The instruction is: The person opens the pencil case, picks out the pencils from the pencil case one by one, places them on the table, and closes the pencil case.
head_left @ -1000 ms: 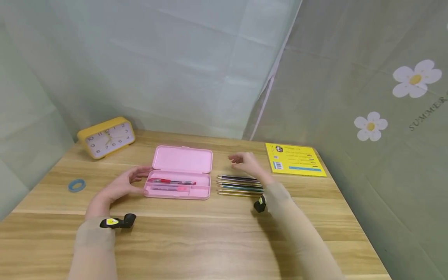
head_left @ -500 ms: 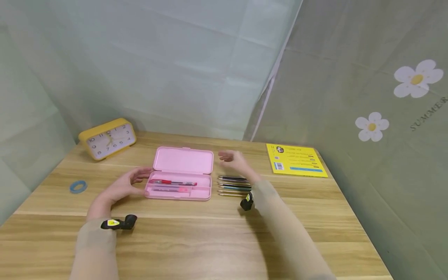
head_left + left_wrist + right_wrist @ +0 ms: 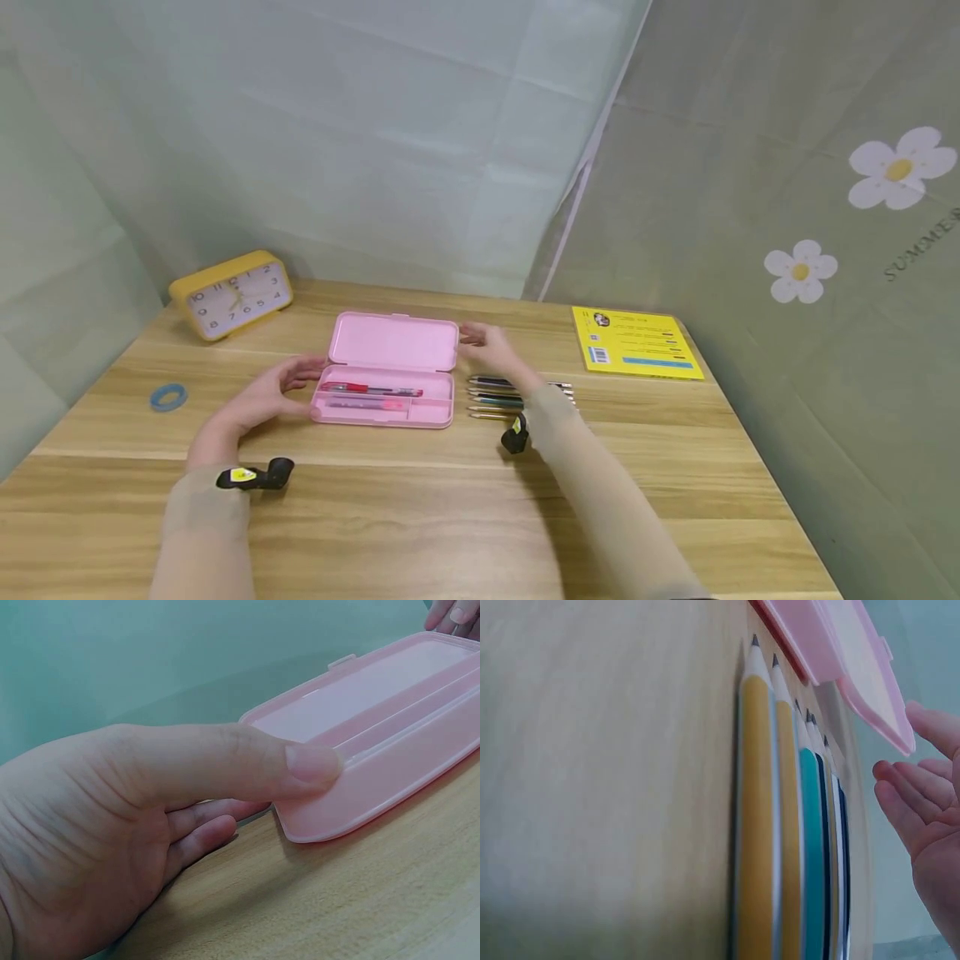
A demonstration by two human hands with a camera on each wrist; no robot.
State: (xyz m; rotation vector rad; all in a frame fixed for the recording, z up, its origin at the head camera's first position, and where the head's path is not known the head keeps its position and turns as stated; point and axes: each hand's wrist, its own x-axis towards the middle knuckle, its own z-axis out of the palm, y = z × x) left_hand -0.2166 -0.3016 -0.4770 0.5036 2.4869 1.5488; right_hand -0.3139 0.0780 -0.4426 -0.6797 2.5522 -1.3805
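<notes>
A pink pencil case (image 3: 438, 414) lies on the table with its lid (image 3: 393, 342) raised. In its tray are a red-and-clear pen (image 3: 371, 389) and a pinkish pen (image 3: 365, 403). My left hand (image 3: 258, 400) rests at the case's left end; in the left wrist view its straight thumb (image 3: 311, 766) touches the front corner and the other fingers lie relaxed behind. My right hand (image 3: 491, 350) is at the lid's right edge, thumb and fingers apart around its corner in the right wrist view; contact is hard to tell. Several pencils (image 3: 757, 817) lie in a row below the right wrist.
A yellow alarm clock (image 3: 232, 296) stands at the back left, with a blue ring-shaped roll (image 3: 168, 397) in front of it. The yellow book (image 3: 637, 342) lies at the back right. Pale curtains (image 3: 375, 167) hang behind the wooden table (image 3: 390, 517).
My right hand has moved left, from above the pencils to the lid's right edge. The left hand stays at the case's left end, and the case has not visibly moved.
</notes>
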